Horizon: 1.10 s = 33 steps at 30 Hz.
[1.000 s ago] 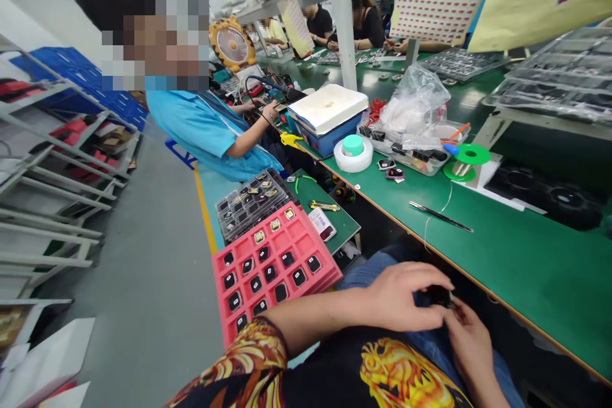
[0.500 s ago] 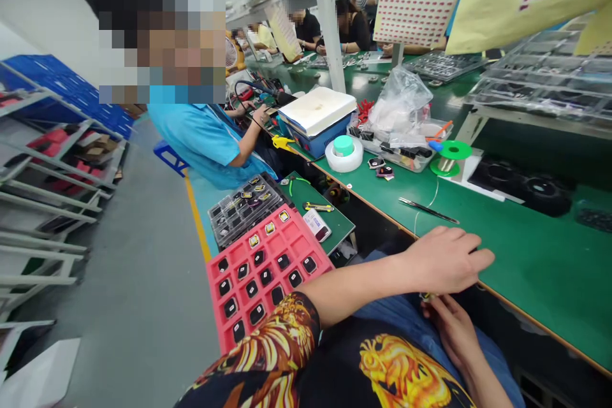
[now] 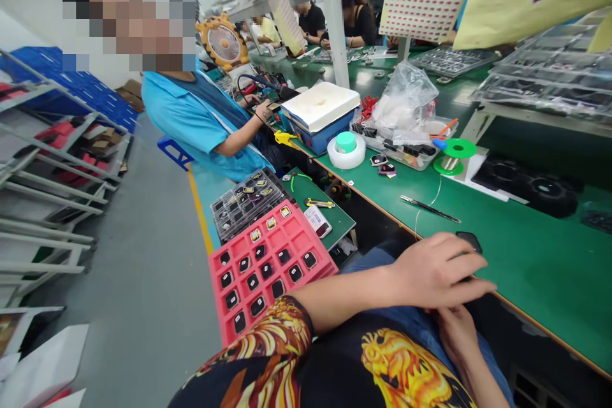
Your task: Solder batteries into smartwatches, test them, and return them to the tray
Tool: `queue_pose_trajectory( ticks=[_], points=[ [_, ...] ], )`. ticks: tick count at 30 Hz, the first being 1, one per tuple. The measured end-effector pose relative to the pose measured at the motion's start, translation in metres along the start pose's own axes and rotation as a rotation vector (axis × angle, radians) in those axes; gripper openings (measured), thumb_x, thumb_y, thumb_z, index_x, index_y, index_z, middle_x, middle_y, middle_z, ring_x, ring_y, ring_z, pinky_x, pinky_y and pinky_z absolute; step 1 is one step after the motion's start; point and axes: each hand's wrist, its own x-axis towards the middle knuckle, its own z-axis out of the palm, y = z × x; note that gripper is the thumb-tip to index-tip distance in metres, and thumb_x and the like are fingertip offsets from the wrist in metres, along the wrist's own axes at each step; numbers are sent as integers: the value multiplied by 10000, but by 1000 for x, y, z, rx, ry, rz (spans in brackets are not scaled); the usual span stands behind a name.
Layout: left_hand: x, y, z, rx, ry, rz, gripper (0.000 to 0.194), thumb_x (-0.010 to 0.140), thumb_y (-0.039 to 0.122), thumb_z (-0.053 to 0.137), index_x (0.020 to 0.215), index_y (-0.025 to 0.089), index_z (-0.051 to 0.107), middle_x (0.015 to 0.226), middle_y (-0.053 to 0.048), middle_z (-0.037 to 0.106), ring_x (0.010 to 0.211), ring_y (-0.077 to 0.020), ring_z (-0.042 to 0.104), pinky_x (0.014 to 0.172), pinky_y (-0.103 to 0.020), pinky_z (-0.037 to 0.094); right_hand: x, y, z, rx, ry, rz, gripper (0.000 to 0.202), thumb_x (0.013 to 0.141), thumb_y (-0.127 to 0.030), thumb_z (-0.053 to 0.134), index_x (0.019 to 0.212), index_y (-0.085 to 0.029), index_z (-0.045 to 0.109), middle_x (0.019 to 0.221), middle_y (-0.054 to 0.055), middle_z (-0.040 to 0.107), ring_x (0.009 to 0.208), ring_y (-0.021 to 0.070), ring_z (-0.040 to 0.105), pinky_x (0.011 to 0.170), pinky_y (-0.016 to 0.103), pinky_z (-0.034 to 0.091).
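My left hand (image 3: pixel 442 271) reaches across from the left, fingers stretched and apart, over the bench's front edge. A dark, rounded-square watch-like piece (image 3: pixel 469 241) shows just past its fingers, on or just above the green bench top; I cannot tell which. My right hand (image 3: pixel 456 331) is lower, over my lap and partly under the left hand. Its fingers look curled, and their tips and whatever they hold are hidden. Tweezers (image 3: pixel 430 209) lie on the bench beyond my left hand. Beside my left forearm, a red tray (image 3: pixel 299 239) holds several black square pieces and a few yellow-edged ones.
A clear tray (image 3: pixel 220 220), a yellow cutter (image 3: pixel 319 203) and a small white device (image 3: pixel 318 220) are at my left. On the bench stand a tape roll (image 3: pixel 347 156), a blue box (image 3: pixel 320 137), a bin (image 3: pixel 421 156) and a green wire spool (image 3: pixel 454 156). A co-worker (image 3: pixel 191 121) sits left.
My left hand has lowered and its fingers have spread, uncovering the dark piece on the bench side. The small yellowish part at my right fingertips is now hidden. The camera view has shifted slightly.
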Motion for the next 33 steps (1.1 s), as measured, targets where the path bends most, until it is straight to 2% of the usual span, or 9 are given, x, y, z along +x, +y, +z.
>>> queue_pose_trajectory(
  ticks=[2,7,9,12,16,23,27,30,33],
  points=[
    [-27,2,2,-191,11,-178,332,1021,482,724,1086,164,796,1101,-125,803,1101,-258,743,1081,-407,592,-4,-7,2,-118,54,-109,617,643,-650,943,1021,-187,788,933,86,823,869,274,767,753,345,656],
    [-96,-15,18,-827,130,-1052,576,751,639,933,1084,184,816,1122,-124,788,1073,-283,722,1050,-467,574,-25,-43,16,-433,-16,-523,545,849,-549,855,1275,-225,749,1130,96,784,844,209,724,794,347,640],
    [-116,-19,25,-1013,113,-1182,686,717,724,915,1076,150,805,1048,-132,785,975,-266,737,915,-444,613,-33,-54,24,-580,-96,-666,436,924,-489,811,1289,-261,742,1170,83,757,848,200,700,802,356,626],
    [-135,-16,33,-1200,90,-1255,777,621,733,966,1072,126,785,980,-128,785,854,-230,748,799,-393,621,-37,-57,31,-687,-200,-781,360,986,-440,761,1309,-284,721,1219,85,736,938,224,712,811,365,625],
    [-143,-10,37,-1319,126,-1314,817,487,629,1068,1058,122,776,971,-119,785,802,-197,747,822,-384,620,-36,-49,32,-756,-255,-829,342,1022,-392,731,1347,-295,689,1250,83,722,997,229,722,812,363,634],
    [-144,-14,39,-1423,188,-1348,722,500,465,1105,1047,120,784,956,-102,785,829,-188,752,863,-383,610,-39,-63,34,-849,-290,-896,340,1030,-349,726,1357,-276,671,1250,99,718,1083,256,716,917,415,628],
    [-145,-13,38,-1415,214,-1349,701,496,465,1101,1008,120,769,966,-124,795,854,-207,763,822,-372,609,-45,-70,41,-853,-293,-869,363,1021,-405,735,1351,-263,678,1246,108,724,1046,254,720,902,411,630],
    [-144,-14,23,-1317,242,-1335,706,487,518,1084,957,117,744,925,-128,791,830,-216,760,788,-384,613,-45,-70,46,-871,-322,-765,558,995,-490,754,1481,-258,611,1296,122,714,1036,250,721,924,411,631],
    [-149,-24,-21,-1128,286,-1286,678,525,544,1055,952,130,730,930,-121,797,860,-229,763,833,-412,621,-33,-58,41,-821,-271,-639,557,1006,-521,699,1464,-213,626,1289,136,722,1031,244,728,926,398,630]
  ],
)
